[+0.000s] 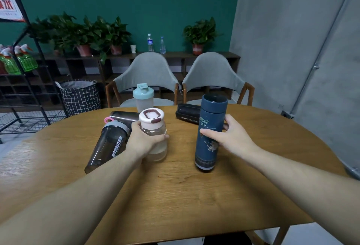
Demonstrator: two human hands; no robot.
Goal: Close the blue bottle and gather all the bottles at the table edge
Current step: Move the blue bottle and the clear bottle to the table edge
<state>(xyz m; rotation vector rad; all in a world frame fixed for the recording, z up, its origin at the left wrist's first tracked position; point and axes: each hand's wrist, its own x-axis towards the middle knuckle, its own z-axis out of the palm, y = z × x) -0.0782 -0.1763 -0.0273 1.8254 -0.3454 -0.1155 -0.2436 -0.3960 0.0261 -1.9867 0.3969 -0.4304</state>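
Note:
The tall blue bottle (pixel 210 126) stands upright on the wooden table (pixel 194 196) with its mouth uncovered; my right hand (pixel 231 137) grips its middle. My left hand (pixel 144 139) holds the clear bottle with a white lid (pixel 153 128), also upright. A dark shaker bottle with a grey cap (pixel 109 147) lies on its side left of my left hand. Behind it lies another dark bottle (pixel 122 116). A black sport bottle (pixel 188 114) lies on its side behind the blue one. A frosted shaker with a pale blue lid (pixel 143 96) stands at the far edge.
Two grey chairs (pixel 146 77) (pixel 213 77) stand beyond the table's far edge. A black wire rack (pixel 29 89) and a checked basket (pixel 79 96) are at the left. Potted plants and small water bottles (pixel 150 43) line a low shelf against the green wall.

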